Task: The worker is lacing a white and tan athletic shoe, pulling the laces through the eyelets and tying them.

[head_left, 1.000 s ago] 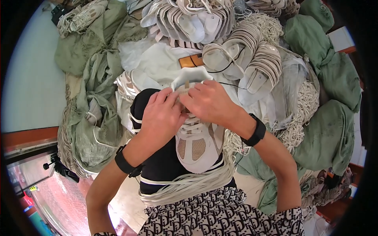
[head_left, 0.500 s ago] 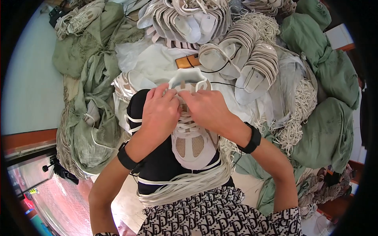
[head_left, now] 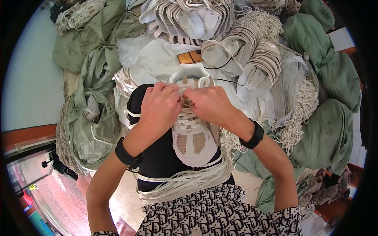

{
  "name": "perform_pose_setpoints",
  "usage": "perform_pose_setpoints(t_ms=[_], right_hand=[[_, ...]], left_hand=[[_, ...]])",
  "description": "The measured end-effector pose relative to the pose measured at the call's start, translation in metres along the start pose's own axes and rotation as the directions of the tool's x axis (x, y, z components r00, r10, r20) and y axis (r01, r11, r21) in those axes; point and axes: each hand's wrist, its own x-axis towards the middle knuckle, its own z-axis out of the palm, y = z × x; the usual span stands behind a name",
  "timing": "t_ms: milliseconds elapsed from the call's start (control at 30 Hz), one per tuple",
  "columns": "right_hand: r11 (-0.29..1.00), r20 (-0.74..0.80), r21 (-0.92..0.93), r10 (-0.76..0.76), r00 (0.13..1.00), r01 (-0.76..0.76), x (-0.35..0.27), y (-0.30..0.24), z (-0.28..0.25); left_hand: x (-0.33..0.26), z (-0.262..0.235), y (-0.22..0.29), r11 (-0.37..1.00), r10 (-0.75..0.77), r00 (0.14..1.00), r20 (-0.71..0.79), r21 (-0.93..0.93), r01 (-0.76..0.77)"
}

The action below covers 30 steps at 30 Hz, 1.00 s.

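A beige and white sneaker (head_left: 193,147) rests on my black-clad lap with its toe toward me and its collar pointing away. White shoelace (head_left: 189,120) crosses its front in several rows. My left hand (head_left: 161,108) is closed at the left side of the upper eyelets, its fingertips pinching at the lace. From the other side my right hand (head_left: 208,103) does the same, thumb and forefinger pressed together by the tongue. The curled fingers partly hide the lace ends between them. A bundle of loose white laces (head_left: 189,181) lies across my lap.
Stacked beige shoe uppers (head_left: 193,21) stand at the far side, with more uppers (head_left: 260,65) to their right. An orange-brown phone-like object (head_left: 189,57) with a black cable lies before them. Green sacks (head_left: 321,129) and tangled laces (head_left: 303,102) flank the right; another sack (head_left: 94,129) is left.
My right hand has shifted slightly right and its fingers are more curled, uncovering more of the tongue. The left hand stays at the upper eyelets. The whole view has shifted slightly.
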Motion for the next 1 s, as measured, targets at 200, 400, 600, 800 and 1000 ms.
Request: perform_pose_setpoints(t_ms=[200,400,600,800,1000], right_hand=[[0.99,0.102,-0.033,0.14,0.985,-0.137,0.004,0.001,0.001],[0.529,0.387,0.681,0.329,0.862,-0.507,0.009,0.001,-0.028],[0.976,0.0,0.219,0.008,1.0,-0.008,0.008,0.001,-0.024],[0.771,0.138,0.575,0.237,0.962,-0.273,0.005,0.0,-0.014],[0.961,0.104,0.274,0.007,0.994,-0.036,-0.001,0.008,-0.008]], left_hand=[[0.002,-0.004,0.005,0.997,-0.07,0.986,0.15,0.042,0.065],[0.001,0.0,0.001,0.992,-0.11,0.985,0.132,-0.05,0.118],[0.004,-0.003,0.004,0.973,-0.174,0.971,0.166,-0.12,0.195],[0.005,0.001,0.001,0.979,-0.138,0.98,0.141,-0.131,0.156],[0.005,0.001,0.002,0.969,-0.142,0.977,0.156,-0.181,0.17]])
